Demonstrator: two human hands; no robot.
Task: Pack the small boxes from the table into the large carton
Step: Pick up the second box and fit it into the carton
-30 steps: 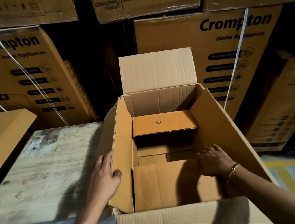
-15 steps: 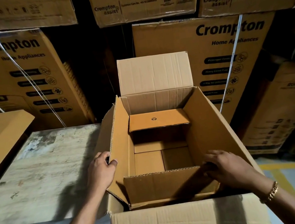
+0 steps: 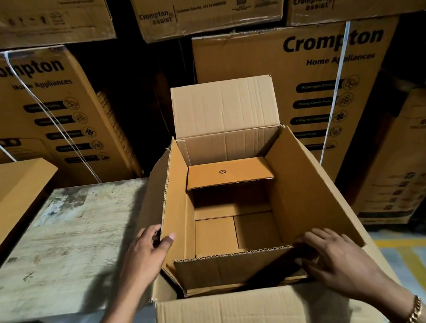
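Packing looks barely begun: the large carton (image 3: 311,188) stands open in the middle, its far flap upright, and one small box (image 3: 228,172) with a little dark mark on its lid sits inside, tight against the far wall. Lower down on the carton's floor lie flat panels (image 3: 214,236); whether these are more boxes or only the bottom flaps I cannot tell. The left hand (image 3: 148,252) pinches the carton's left wall, thumb over the edge on the inside and fingers on the outside, bracing it. The right hand (image 3: 341,263), a bracelet (image 3: 415,311) at its wrist, lies with fingers spread and fairly straight on the right end of the near inner flap (image 3: 229,268), which stands up across the opening; it presses and does not grip. The outer flap (image 3: 242,318) nearest the person hangs out toward them. To the left is the worn wooden table (image 3: 63,251), touching the carton, with a tan cardboard slab (image 3: 0,196) at its far left edge. Printed cartons (image 3: 305,88) are stacked behind. I judge the step in hand to be getting the carton's mouth open and steady. The next move calls for pushing that near flap out of the way, then turning left to fetch a box and setting it down beside the one already in
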